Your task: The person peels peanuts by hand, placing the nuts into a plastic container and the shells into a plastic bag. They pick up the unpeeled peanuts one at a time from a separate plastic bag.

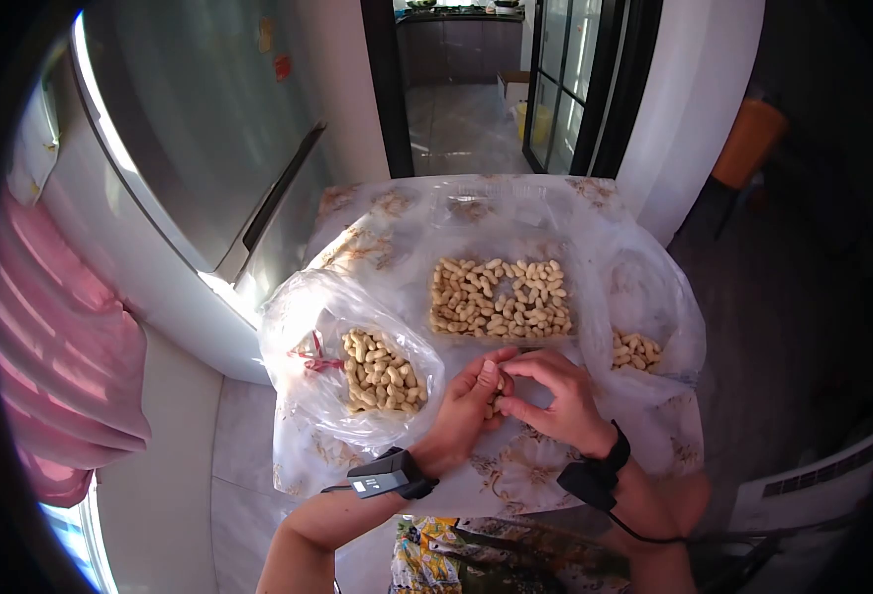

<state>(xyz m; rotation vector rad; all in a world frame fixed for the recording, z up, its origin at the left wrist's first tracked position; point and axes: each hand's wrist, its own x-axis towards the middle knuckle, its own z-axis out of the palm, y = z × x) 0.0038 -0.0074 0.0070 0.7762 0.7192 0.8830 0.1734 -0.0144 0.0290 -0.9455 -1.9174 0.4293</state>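
My left hand is closed around a few unshelled peanuts, low over the near middle of the table. My right hand meets it from the right, thumb and forefinger curved in to the peanuts at the left fingertips; the fingers partly hide the exact grip. Just beyond both hands lies a clear plastic tray spread with peanuts. To the left of my hands, an opened clear plastic bag holds a heap of peanuts. Another plastic bag, on the right, has a smaller pile inside.
A patterned cloth covers the table. The tray's clear lid stands at the far side. A fridge rises on the left, near a pink cloth. A dark-framed doorway opens behind the table. An orange seat is at the right.
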